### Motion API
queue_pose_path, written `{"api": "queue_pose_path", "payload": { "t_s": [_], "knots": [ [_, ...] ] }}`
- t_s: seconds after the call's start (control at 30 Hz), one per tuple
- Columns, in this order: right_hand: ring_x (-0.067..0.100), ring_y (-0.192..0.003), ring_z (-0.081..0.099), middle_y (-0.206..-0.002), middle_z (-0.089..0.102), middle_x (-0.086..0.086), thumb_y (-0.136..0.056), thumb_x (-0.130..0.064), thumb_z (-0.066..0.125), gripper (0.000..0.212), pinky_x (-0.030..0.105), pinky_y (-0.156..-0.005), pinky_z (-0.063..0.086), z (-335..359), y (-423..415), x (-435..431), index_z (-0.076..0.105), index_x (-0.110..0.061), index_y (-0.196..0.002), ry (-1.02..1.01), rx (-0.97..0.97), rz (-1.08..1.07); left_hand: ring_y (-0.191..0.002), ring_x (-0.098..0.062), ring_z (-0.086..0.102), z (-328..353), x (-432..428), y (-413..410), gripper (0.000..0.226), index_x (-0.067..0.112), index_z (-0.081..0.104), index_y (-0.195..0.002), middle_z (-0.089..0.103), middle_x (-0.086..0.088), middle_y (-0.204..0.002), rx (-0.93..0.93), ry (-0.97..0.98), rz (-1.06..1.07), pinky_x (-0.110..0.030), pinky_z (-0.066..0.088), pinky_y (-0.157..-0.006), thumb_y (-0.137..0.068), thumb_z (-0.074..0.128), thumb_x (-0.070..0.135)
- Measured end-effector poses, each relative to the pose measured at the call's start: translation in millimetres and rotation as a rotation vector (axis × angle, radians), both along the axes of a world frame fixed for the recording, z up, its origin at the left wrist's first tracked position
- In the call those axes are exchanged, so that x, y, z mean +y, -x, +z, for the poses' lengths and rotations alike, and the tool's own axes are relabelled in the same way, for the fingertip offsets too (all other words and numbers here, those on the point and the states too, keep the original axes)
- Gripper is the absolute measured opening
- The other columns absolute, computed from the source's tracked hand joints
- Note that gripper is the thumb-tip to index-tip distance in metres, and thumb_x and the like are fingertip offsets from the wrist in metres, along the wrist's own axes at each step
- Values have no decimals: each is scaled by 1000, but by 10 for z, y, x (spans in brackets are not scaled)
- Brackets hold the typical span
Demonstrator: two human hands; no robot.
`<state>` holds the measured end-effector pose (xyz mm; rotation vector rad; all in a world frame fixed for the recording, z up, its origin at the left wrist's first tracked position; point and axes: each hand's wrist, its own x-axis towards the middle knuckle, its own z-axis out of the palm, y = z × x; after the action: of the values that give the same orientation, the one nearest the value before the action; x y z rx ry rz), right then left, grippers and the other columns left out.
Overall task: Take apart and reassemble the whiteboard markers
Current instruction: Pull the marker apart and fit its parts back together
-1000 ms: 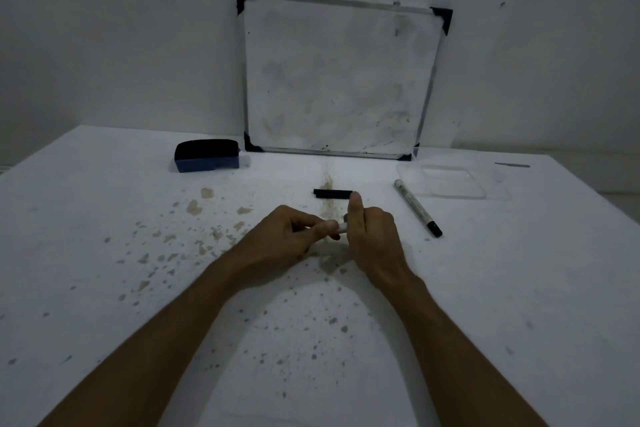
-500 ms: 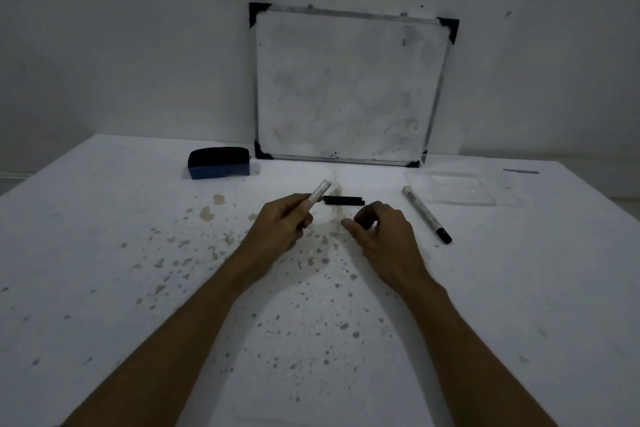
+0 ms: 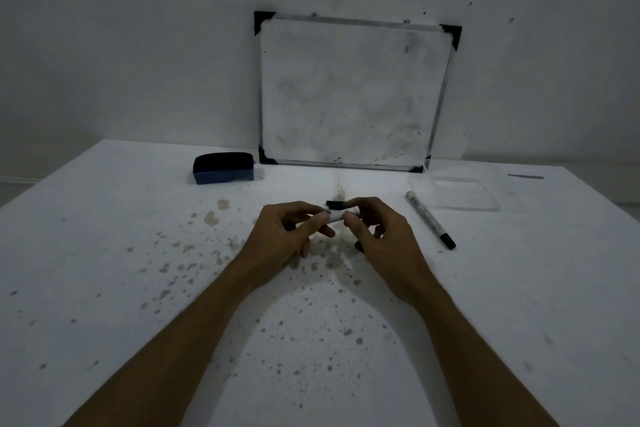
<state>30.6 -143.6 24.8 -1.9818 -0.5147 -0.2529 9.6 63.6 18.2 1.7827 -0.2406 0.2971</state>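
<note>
My left hand (image 3: 287, 236) and my right hand (image 3: 381, 236) meet over the middle of the table, both pinching a short white marker barrel (image 3: 335, 218) between their fingertips. A small dark piece (image 3: 358, 246) pokes out under my right palm; what it is I cannot tell. Just behind the hands a black marker cap (image 3: 335, 204) lies on the table, partly hidden by my right fingers. A second whiteboard marker (image 3: 430, 219), white with a black cap toward me, lies whole to the right of my right hand.
A small whiteboard (image 3: 351, 94) leans against the wall at the back. A blue eraser (image 3: 223, 168) sits at the back left. A clear plastic tray (image 3: 453, 194) rests at the back right. The white table (image 3: 104, 253) is speckled with brown stains.
My hands had come apart, the left one lifting the white barrel alone. Now the right hand has come back and grips the barrel's right end.
</note>
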Motion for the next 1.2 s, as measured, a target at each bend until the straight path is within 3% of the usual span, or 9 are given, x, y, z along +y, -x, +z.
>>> {"api": "queue_pose_path", "payload": {
  "t_s": [0.07,0.2,0.43,0.63,0.73,0.83,0.97,1.1,1.2],
  "knots": [
    [5,-92,70,-98,75,-12,-101,-34,62,16,33,-67,63,22,-4,7,69,-32,-116,-124,87,32,-50,-20,69,12,-31,9,25,26,77,-110,84,-2,-89,-9,100,50,-32,57,-44,-94,72,44],
    [0,-76,67,-93,79,-11,-102,-27,62,14,13,-63,53,63,-34,15,70,-21,-112,-336,171,2,-65,-29,74,85,-21,17,47,15,71,-122,81,-18,-98,92,463,4,-33,60,-53,-92,66,52],
    [6,-84,73,-99,80,-3,-101,-32,63,22,24,-69,59,88,16,113,73,-20,-116,-316,215,32,-79,-23,77,110,-329,48,42,7,75,-108,80,-13,-93,142,569,88,-28,63,-71,-88,68,42],
    [26,-121,67,-129,72,17,-106,-54,38,62,37,-109,47,165,-149,21,66,-3,-131,-1264,771,86,-82,-18,80,227,-572,107,31,18,76,-99,83,-2,-87,-20,466,147,-24,63,-70,-89,65,46],
    [26,-124,65,-129,73,13,-105,-59,30,68,41,-112,45,126,-127,70,68,-7,-127,-1242,836,138,-84,-17,80,27,-817,168,28,26,76,-97,83,2,-88,88,194,110,-34,65,-71,-89,63,50],
    [30,-122,67,-126,74,14,-105,-58,32,69,44,-110,47,126,-120,107,69,-5,-127,-1276,848,125,-77,-18,80,59,-747,122,25,21,76,-96,83,-1,-84,80,226,147,-42,67,-68,-95,65,44],
    [29,-121,68,-122,75,18,-109,-48,31,62,39,-108,48,143,-171,62,69,-1,-124,-1349,774,104,-72,-17,79,133,-649,120,18,29,75,-93,82,1,-81,-54,359,253,-26,63,-62,-98,63,41],
    [25,-109,74,-116,77,17,-110,-44,33,59,37,-106,51,117,-111,165,73,-1,-114,-1292,762,89,-82,-11,79,32,-815,173,22,33,76,-94,82,9,-88,42,178,90,-24,63,-70,-90,63,51],
    [24,-103,75,-110,79,13,-108,-48,37,57,37,-96,55,128,-86,154,75,-5,-109,-1255,737,77,-83,-16,80,54,-753,127,26,25,76,-98,83,2,-89,26,221,99,-29,65,-73,-91,65,48]
  ]
}}
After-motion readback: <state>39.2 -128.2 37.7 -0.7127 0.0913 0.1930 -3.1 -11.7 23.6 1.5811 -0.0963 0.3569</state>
